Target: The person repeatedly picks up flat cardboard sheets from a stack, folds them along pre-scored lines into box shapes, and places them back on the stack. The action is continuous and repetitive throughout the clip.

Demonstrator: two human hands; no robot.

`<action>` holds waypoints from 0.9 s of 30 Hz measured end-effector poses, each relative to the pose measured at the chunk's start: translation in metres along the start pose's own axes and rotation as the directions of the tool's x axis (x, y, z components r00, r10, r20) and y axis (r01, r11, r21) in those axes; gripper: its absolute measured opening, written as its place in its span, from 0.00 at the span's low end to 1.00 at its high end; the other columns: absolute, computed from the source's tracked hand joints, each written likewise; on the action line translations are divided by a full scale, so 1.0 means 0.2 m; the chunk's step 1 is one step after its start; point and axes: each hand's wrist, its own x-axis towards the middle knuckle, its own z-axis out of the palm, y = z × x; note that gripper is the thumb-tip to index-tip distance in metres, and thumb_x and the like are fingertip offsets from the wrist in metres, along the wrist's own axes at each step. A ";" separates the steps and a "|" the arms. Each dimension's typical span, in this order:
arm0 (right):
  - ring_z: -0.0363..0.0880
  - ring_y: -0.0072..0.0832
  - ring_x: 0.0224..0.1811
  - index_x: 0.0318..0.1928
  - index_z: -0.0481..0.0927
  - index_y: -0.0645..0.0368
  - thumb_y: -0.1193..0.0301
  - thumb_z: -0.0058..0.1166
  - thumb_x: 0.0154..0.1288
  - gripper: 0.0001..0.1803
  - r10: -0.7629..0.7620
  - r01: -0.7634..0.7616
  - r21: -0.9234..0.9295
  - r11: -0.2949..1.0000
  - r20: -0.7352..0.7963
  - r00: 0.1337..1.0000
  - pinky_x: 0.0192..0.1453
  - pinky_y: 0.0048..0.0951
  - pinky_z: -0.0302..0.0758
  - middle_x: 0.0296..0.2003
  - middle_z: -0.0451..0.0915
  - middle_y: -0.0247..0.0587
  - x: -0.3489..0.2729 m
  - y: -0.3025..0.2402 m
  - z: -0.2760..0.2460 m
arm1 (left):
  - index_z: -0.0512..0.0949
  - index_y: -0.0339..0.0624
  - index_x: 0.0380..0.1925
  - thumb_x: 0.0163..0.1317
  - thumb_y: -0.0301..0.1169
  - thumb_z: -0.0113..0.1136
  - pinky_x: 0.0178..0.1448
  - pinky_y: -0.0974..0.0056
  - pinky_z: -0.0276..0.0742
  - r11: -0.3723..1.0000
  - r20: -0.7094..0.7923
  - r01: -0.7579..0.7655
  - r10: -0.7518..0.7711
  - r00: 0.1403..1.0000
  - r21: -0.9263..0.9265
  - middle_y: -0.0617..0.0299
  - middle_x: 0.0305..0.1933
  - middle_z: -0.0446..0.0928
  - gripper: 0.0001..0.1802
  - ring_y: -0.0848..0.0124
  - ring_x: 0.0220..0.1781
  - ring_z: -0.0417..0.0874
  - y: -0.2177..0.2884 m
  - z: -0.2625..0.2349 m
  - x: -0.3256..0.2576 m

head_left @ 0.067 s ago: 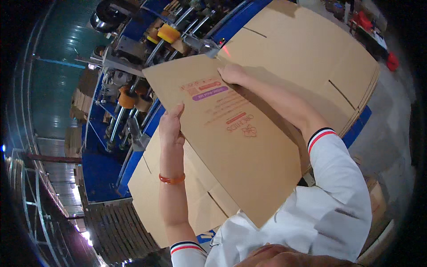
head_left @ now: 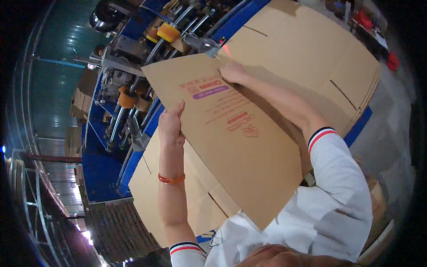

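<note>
Between my two hands I hold a flat brown cardboard sheet (head_left: 249, 173), tilted, with red and purple print on the face turned up to me. Its lower corner reaches toward my white shirt. My left hand (head_left: 171, 124) grips the left edge, thumb on top and fingers mostly behind the board. At the far right edge my right hand (head_left: 232, 73) is closed on the same sheet. Beneath the sheet lie more flat cardboard blanks with slots: one stack (head_left: 311, 53) to the right and a blank (head_left: 178, 191) to the left.
A blue machine (head_left: 100, 164) with metal shafts, orange rollers (head_left: 127, 98) and a yellow roller (head_left: 168, 33) stands along the far left side. Stacked cardboard (head_left: 118, 229) sits at the lower left. Red items (head_left: 362, 20) show at the far right, beyond the grey floor (head_left: 387, 111).
The held sheet has shifted and tilted very slightly. Both hands keep their grip in nearly the same place.
</note>
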 end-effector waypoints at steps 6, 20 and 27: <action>0.78 0.55 0.48 0.46 0.79 0.63 0.57 0.34 0.70 0.25 0.129 -0.098 0.180 0.979 -0.170 0.977 0.54 0.50 0.72 0.44 0.80 0.56 0.03 0.09 0.02 | 0.75 0.28 0.47 0.59 0.26 0.55 0.47 0.63 0.77 0.981 0.008 -0.073 0.073 0.997 0.181 0.53 0.45 0.80 0.17 0.64 0.43 0.82 0.15 0.12 0.04; 0.78 0.54 0.47 0.40 0.80 0.71 0.40 0.26 0.70 0.43 0.171 -0.292 0.160 0.943 0.520 0.837 0.55 0.47 0.71 0.41 0.78 0.66 -0.49 0.19 -0.15 | 0.67 0.35 0.58 0.68 0.36 0.49 0.61 0.55 0.73 0.938 0.026 0.288 -0.289 0.957 -0.194 0.51 0.56 0.75 0.23 0.58 0.56 0.77 0.06 -0.05 -0.23; 0.77 0.49 0.49 0.47 0.80 0.70 0.33 0.37 0.62 0.47 0.262 -0.351 0.254 0.901 0.325 0.909 0.55 0.40 0.73 0.47 0.79 0.60 -0.55 0.17 -0.14 | 0.68 0.34 0.58 0.66 0.33 0.50 0.58 0.57 0.76 0.967 0.019 0.254 -0.255 0.967 0.033 0.51 0.56 0.75 0.22 0.59 0.53 0.79 0.11 0.09 -0.16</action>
